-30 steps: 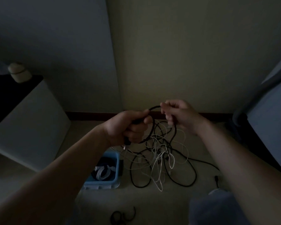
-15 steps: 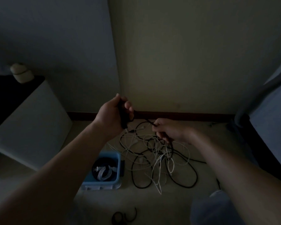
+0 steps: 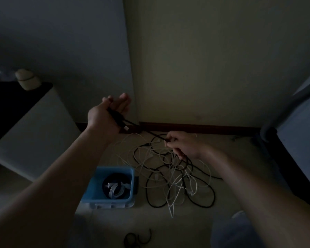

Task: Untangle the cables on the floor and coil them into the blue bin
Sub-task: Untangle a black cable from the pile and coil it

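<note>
— Where are we holding our hands?

— We are holding our left hand (image 3: 101, 118) raised above the floor (image 3: 240, 155), near its far edge where the baseboard (image 3: 204, 126) is running. Its fingers (image 3: 123, 101) are reaching out almost straight and slightly spread. The black cable (image 3: 117, 117) is crossing the palm, tucked in by the thumb, and a plug end is hanging below the hand.

— And the other one?

— We are holding our right hand (image 3: 185, 146) lower. Its fingers (image 3: 170, 140) are pinching the same black cable, which is running in a nearly straight line between both hands.

— Where is the rest lying?

— The tangle of cables (image 3: 168, 169), black and white loops crossing each other, is lying on the floor beneath our right hand, spreading toward us. The blue bin (image 3: 115, 170) is standing on the floor just beside the tangle's left side, under our left forearm. Coiled cables (image 3: 115, 190), one black and one white, are sitting inside it.

— Anything else?

— A small black cord (image 3: 138, 238) is lying alone at the floor's near edge, well apart from the tangle. A white cabinet (image 3: 34, 131) is standing at the left edge.
</note>
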Demonstrator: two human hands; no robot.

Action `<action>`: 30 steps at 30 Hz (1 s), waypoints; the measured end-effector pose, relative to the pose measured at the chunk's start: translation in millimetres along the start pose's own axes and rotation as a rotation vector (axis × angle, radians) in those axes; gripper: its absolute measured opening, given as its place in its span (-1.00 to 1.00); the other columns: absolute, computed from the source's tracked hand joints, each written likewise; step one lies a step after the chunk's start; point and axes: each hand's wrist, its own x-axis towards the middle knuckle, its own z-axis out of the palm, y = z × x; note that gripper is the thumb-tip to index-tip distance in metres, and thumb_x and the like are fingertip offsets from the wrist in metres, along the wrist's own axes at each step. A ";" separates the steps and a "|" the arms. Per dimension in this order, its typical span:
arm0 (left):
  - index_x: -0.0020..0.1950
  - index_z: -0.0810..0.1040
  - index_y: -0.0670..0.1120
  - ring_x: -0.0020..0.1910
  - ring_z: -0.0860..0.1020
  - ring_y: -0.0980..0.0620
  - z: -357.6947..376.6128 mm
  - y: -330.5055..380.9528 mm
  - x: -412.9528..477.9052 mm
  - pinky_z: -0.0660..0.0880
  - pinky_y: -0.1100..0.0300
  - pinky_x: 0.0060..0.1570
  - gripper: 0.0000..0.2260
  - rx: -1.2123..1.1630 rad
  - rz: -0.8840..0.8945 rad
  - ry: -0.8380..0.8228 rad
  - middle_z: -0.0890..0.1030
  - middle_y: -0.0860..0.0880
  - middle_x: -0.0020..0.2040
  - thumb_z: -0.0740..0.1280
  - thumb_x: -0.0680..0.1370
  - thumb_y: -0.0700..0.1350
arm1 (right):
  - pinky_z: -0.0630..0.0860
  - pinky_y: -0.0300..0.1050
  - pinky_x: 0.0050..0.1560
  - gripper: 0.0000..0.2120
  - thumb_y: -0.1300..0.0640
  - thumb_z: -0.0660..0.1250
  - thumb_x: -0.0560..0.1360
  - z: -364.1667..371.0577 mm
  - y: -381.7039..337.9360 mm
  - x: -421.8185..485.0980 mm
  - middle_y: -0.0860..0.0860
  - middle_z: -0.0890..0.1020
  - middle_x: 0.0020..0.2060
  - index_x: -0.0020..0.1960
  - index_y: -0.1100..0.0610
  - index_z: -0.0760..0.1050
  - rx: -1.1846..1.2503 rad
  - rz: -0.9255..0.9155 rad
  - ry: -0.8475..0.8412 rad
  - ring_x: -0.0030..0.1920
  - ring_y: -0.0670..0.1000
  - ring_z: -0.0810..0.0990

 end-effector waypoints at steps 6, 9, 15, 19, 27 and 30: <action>-0.09 0.48 -0.12 0.06 0.68 -0.10 -3.4 -17.9 -0.3 0.56 0.01 0.16 -0.73 0.539 0.274 -0.012 0.72 -0.12 -0.03 0.09 0.72 -0.12 | 0.40 -0.05 -0.22 -0.86 0.00 0.35 0.52 5.9 -16.7 -3.3 0.02 0.66 -0.29 -0.06 -0.14 0.69 -0.090 -0.137 -0.015 -0.32 -0.09 0.51; -0.07 0.51 -0.10 -0.01 0.69 0.01 -5.4 -29.7 -4.6 0.58 0.05 0.11 -0.75 0.820 0.333 -0.061 0.72 -0.01 -0.09 0.10 0.72 -0.13 | 0.44 0.02 -0.19 -0.87 0.03 0.37 0.54 8.0 -31.4 -7.5 0.10 0.71 -0.20 -0.05 -0.10 0.71 -0.112 -0.191 -0.012 -0.24 -0.02 0.61; 0.03 0.48 -0.33 -0.43 0.60 0.14 -4.8 -51.8 -13.2 0.53 0.28 -0.37 -0.76 1.143 0.100 -0.241 0.62 -0.05 -0.33 0.12 0.70 -0.20 | 0.51 -0.18 -0.02 -0.89 0.14 0.39 0.55 2.2 -42.4 -16.4 -0.14 0.70 -0.19 -0.04 0.03 0.70 -0.089 -0.320 0.176 -0.09 -0.18 0.64; -0.09 0.53 -0.24 -0.61 0.38 0.06 -2.0 -61.6 -27.6 0.30 0.28 -0.58 -0.57 1.203 -0.230 -0.459 0.45 -0.05 -0.55 -0.02 0.73 -0.07 | 0.56 -0.08 -0.03 -0.90 0.11 0.46 0.51 -8.0 -37.8 -14.6 -0.14 0.69 -0.21 -0.13 -0.09 0.65 -0.128 -0.390 0.326 -0.10 -0.13 0.65; -0.20 0.44 -0.10 -0.62 0.10 0.13 13.5 -57.9 -34.2 0.04 0.20 -0.53 -0.66 0.653 -0.623 -0.676 0.18 0.08 -0.56 0.10 0.56 0.12 | 0.19 -0.26 -0.46 -0.49 -0.31 0.39 0.38 -22.6 -29.3 -11.8 -0.14 0.33 -0.58 -0.41 0.09 0.38 -0.127 -0.301 0.583 -0.50 -0.17 0.30; -0.22 0.43 -0.08 -0.58 0.02 0.11 14.9 -57.5 -38.6 0.04 0.23 -0.53 -0.72 0.597 -0.690 -0.714 0.16 0.10 -0.56 0.12 0.56 0.06 | 0.23 -0.31 -0.47 -0.53 -0.27 0.34 0.40 -24.5 -32.5 -13.9 -0.16 0.35 -0.59 -0.32 0.15 0.42 -0.020 -0.317 0.481 -0.52 -0.18 0.32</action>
